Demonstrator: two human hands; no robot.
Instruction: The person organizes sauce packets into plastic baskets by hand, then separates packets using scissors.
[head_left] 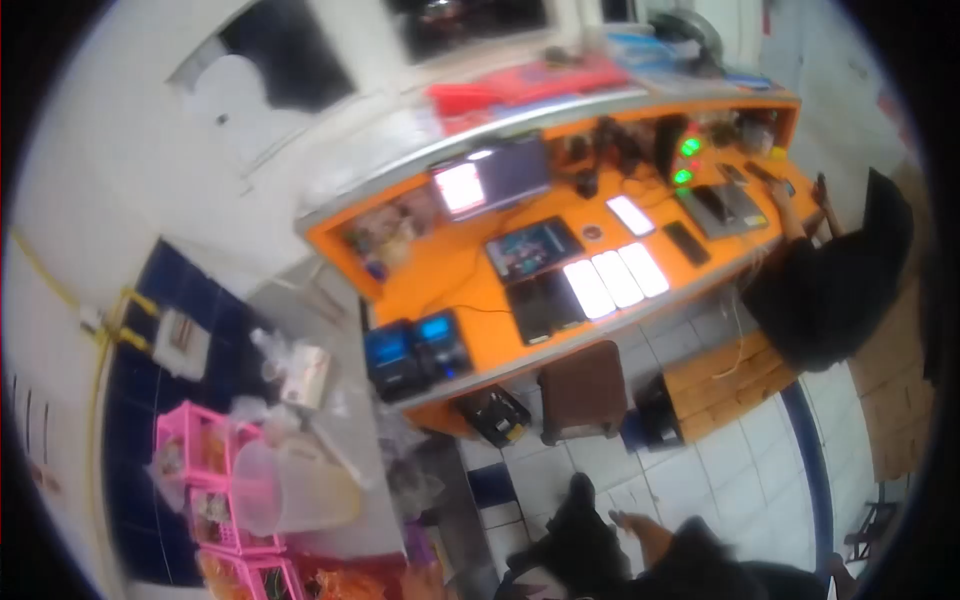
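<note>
My right hand (648,540) hangs low over the tiled floor, in front of a dark sleeve. Its blurred fingers look stretched out and apart, with nothing visible in them. At the bottom edge, what shows of my left hand (425,580) is a small blurred part, close to a purple item (418,545); its fingers cannot be made out. Left of it are a pink plastic rack (190,445) and a translucent container (300,485). A dark leg and shoe (575,515) show between my hands.
Ahead stands an orange desk (450,270) with several lit phones (617,278), a tablet (533,248), a monitor (490,178) and a laptop (722,208). A brown stool (583,390) and a wooden bench (730,385) stand before it. A person in dark clothes (830,285) reaches over its right end.
</note>
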